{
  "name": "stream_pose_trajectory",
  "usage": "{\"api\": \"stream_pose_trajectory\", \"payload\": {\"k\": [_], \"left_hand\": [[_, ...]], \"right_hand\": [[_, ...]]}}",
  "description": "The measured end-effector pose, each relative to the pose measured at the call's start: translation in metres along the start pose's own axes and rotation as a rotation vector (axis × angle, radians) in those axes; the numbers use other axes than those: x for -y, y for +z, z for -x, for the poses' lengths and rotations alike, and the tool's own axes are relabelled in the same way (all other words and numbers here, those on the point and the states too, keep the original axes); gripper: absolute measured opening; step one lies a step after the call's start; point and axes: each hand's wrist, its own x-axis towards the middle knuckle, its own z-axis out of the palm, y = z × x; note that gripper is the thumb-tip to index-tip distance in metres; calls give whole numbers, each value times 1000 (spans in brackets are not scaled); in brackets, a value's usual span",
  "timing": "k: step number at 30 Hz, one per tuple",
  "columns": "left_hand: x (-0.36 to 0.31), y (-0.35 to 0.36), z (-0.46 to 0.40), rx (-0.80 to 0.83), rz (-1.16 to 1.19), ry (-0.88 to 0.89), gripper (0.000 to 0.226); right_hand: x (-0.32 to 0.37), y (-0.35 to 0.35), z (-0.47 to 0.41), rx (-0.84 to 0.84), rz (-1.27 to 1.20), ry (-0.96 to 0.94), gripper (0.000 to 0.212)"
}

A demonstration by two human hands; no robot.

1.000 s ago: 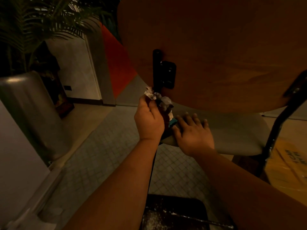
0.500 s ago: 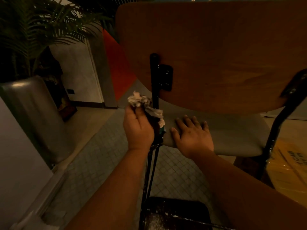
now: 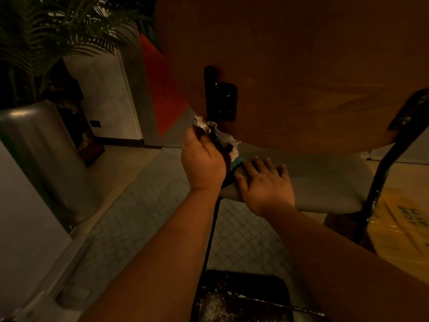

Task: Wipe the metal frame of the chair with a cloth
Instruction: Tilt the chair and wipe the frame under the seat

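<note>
A chair with a brown wooden backrest (image 3: 301,66) and a grey seat (image 3: 325,182) stands close in front of me. Its black metal frame shows as a left upright (image 3: 210,94) with a bracket, and a right upright (image 3: 383,173). My left hand (image 3: 203,161) grips a crumpled whitish cloth (image 3: 222,138) wrapped around the left upright just below the bracket. My right hand (image 3: 264,184) rests flat on the seat's front left corner, fingers spread.
A metallic planter (image 3: 34,159) with a palm plant (image 3: 58,26) stands at the left. A dark tray or bucket (image 3: 241,298) sits on the tiled floor below my arms. A yellow sign (image 3: 404,221) lies at the right.
My left hand slid the cloth down the left upright, then back up towards the bracket. My right hand stayed on the seat.
</note>
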Motion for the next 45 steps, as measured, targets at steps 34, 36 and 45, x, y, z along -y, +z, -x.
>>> {"api": "stream_pose_trajectory", "payload": {"k": [34, 36, 45], "left_hand": [[40, -14, 22, 219, 57, -40, 22], [37, -8, 19, 275, -28, -11, 22], [38, -11, 17, 211, -17, -114, 25]], "right_hand": [[1, 0, 1, -6, 17, -10, 62], [1, 1, 0, -4, 22, -7, 62], [2, 0, 0, -11, 31, -2, 65]]}}
